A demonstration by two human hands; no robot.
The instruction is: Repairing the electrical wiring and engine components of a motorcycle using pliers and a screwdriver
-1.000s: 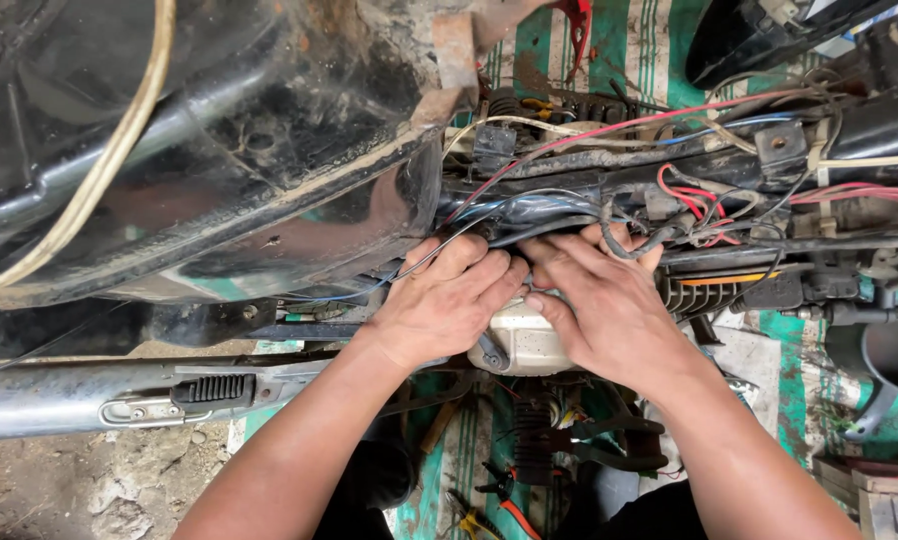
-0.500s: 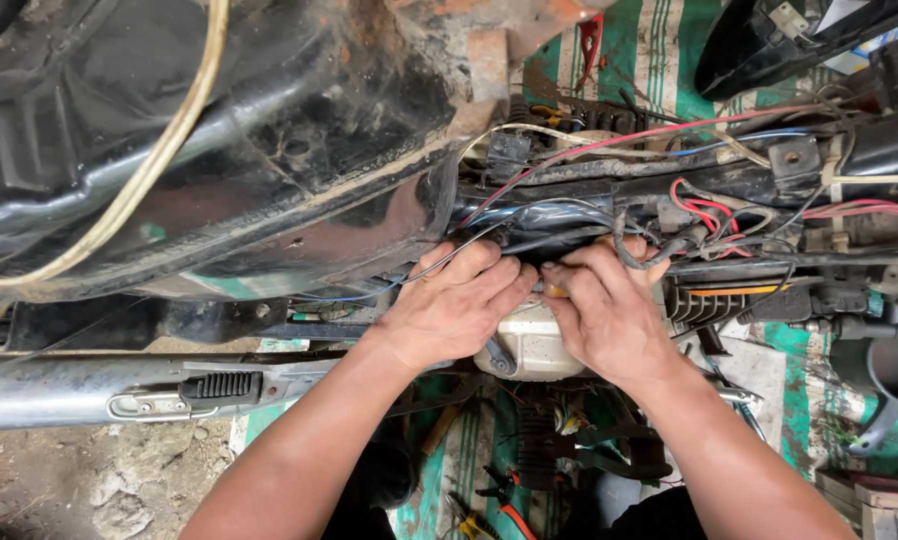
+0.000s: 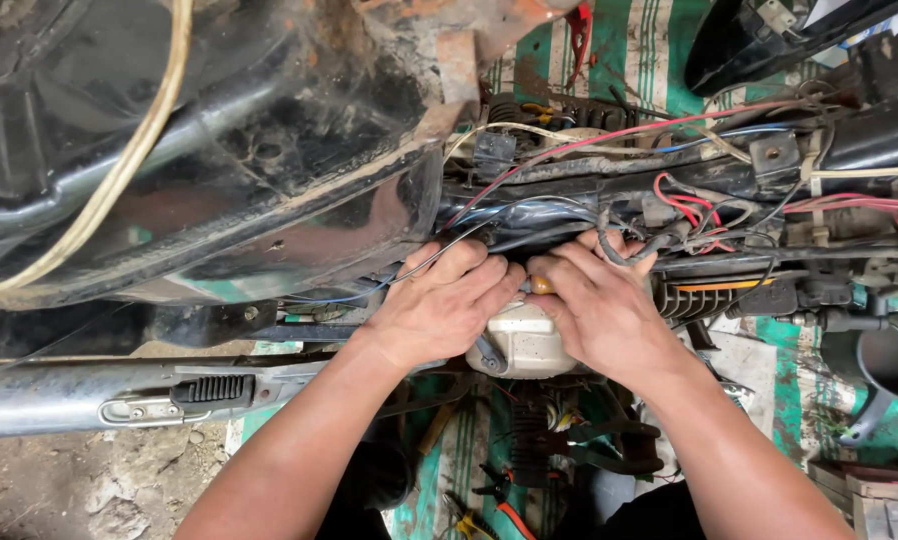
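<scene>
Both my hands work side by side in the open frame of a motorcycle. My left hand (image 3: pixel 447 300) rests knuckles-up over the wiring, fingers curled down onto a dark bundle of cables (image 3: pixel 529 225). My right hand (image 3: pixel 601 305) presses against it, fingers bent around a small orange-tipped part (image 3: pixel 540 285) between the two hands. A whitish plastic tank (image 3: pixel 522 343) sits just below both hands. What the fingertips pinch is hidden.
A dirty black fender (image 3: pixel 199 160) fills the upper left, with a cream cable (image 3: pixel 129 165) across it. Red and white wires (image 3: pixel 689 195) run right. A chrome exhaust pipe (image 3: pixel 99 395) lies lower left. Pliers (image 3: pixel 494 500) lie on the green striped mat (image 3: pixel 789 390).
My hands have closed together and shifted slightly up over the white tank; the view has drifted a little.
</scene>
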